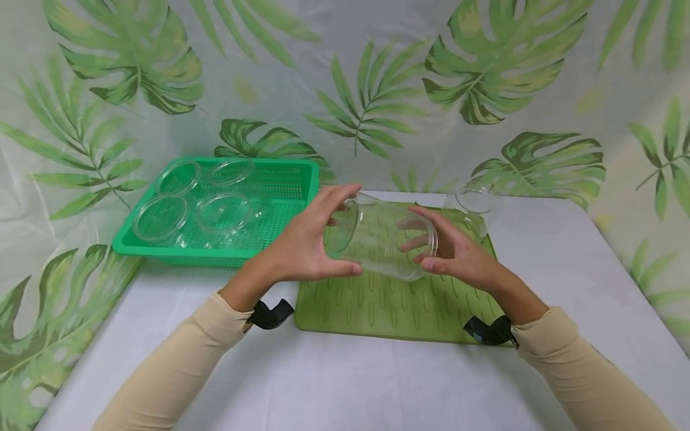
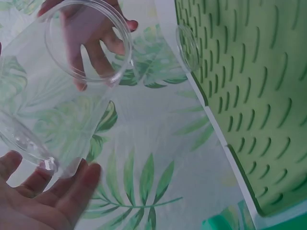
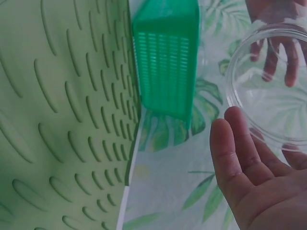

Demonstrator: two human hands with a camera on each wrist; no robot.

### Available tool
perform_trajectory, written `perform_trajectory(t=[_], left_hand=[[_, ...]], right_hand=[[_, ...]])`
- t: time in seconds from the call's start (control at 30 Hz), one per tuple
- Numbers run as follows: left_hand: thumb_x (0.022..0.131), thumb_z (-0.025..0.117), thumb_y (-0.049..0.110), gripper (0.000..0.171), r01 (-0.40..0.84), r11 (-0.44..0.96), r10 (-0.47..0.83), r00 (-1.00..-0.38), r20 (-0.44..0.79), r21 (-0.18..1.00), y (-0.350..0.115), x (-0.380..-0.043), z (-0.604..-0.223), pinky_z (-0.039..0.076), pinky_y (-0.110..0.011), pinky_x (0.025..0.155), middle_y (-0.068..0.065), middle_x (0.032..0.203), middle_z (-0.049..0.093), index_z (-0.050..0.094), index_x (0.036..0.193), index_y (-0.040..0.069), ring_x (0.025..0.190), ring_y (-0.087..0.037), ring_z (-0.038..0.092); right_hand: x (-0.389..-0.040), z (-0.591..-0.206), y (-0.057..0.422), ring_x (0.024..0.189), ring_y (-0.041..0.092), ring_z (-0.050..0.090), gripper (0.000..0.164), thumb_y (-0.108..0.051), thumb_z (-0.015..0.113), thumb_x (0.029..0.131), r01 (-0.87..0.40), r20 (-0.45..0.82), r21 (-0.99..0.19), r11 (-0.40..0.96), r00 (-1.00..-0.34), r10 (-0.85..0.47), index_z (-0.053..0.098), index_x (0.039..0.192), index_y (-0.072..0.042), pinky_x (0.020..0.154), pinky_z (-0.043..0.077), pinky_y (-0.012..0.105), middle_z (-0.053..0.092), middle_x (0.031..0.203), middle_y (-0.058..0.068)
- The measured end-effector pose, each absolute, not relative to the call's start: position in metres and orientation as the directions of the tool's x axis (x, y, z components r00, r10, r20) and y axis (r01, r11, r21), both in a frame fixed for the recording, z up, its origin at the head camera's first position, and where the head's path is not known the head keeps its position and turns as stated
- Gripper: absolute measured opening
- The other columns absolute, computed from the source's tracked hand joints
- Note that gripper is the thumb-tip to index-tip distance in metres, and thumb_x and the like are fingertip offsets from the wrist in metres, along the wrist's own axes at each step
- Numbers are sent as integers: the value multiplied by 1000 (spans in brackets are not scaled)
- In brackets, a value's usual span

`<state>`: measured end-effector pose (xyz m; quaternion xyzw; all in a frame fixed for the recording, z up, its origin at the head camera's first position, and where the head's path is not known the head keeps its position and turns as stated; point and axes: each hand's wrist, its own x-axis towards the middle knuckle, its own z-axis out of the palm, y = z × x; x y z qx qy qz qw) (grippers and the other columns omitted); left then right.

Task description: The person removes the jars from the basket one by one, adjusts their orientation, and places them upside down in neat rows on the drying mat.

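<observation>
A clear plastic jar [image 1: 385, 239] lies tilted on its side in the air above the green ribbed mat [image 1: 366, 311]. My left hand [image 1: 309, 239] grips its base end, thumb below and fingers above. At the rim end my right hand [image 1: 458, 248] holds it, the thumb near the rim and other fingers showing through the clear wall. The left wrist view has the jar's round rim [image 2: 127, 52] pointing toward the right hand. In the right wrist view, right fingertips [image 3: 233, 115] are right at the rim.
A green perforated basket [image 1: 291, 173] at the back left holds several clear jars [image 1: 223, 214]. Another clear jar [image 1: 477, 203] stands at the mat's back right corner. The white table [image 1: 345, 383] meets a leaf-print curtain [image 1: 377, 72] behind.
</observation>
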<state>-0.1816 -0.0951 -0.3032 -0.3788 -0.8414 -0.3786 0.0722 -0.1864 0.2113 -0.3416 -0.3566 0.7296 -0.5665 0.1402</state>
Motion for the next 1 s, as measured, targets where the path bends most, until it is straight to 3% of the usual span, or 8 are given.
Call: perform_trajectory(t=[0.27,0.43,0.57,0.8,1.0], left_hand=[[70,87,32,104,653,360,542,-728,420,666,-84,-181,-304,47,-38,107,-6,154,39,29,155,16,132,-21,47],[70,88,29,101,639,353,508,-745,433,684,-81,-182,-305,46,-37,109,-7,152,43,34,153,10,134,-20,48],[67,91,26,101,646,338,474,-745,469,685,-83,-182,-304,45,-39,109,-8,149,46,37,150,9,129,-21,51],[68,90,24,99,628,316,455,-758,467,711,-92,-181,-305,50,-44,104,-5,151,42,36,151,12,129,-23,51],[68,90,27,100,634,356,456,-759,464,687,-98,-183,-306,51,-40,101,-5,152,40,37,151,13,128,-21,51]], right_hand=[[-184,-350,218,122,21,60,76,-1,55,97,-436,227,-890,132,-676,-701,15,160,-13,93,54,31,36,155,16],[-181,-354,217,119,16,61,78,-5,58,98,-460,208,-862,212,-703,-680,13,161,-16,87,56,30,33,157,23],[-178,-355,214,113,10,62,77,-12,58,100,-462,174,-824,327,-757,-630,13,161,-19,88,55,29,38,155,19],[-166,-357,222,115,28,63,73,-17,62,98,-500,112,-691,523,-788,-606,21,158,-14,91,56,39,43,151,13],[-149,-359,250,117,31,62,62,-27,63,98,-488,7,-581,651,-803,-596,36,152,-12,82,54,47,49,148,14]])
